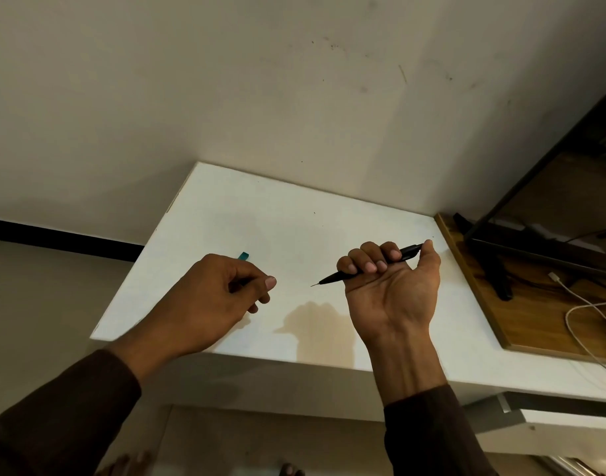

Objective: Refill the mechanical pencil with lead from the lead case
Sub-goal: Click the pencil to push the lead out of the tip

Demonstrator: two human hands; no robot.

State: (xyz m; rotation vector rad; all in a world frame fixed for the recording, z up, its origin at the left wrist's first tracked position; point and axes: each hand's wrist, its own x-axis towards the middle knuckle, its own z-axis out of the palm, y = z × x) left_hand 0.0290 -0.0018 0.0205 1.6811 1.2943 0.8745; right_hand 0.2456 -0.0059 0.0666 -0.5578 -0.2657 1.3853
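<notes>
A black mechanical pencil is gripped in my right hand, palm toward me, thumb on its top end at the upper right. Its thin tip points left, with a short bit of lead showing. My left hand hovers over the white table to the left, fingers curled with thumb against forefinger. A teal piece, probably the lead case, peeks out just behind the left hand; most of it is hidden. Whether the left hand pinches anything I cannot tell.
A wooden desk adjoins the white table on the right, carrying a dark monitor on a stand and a white cable. A cream wall stands behind. The table's front edge runs just below my wrists.
</notes>
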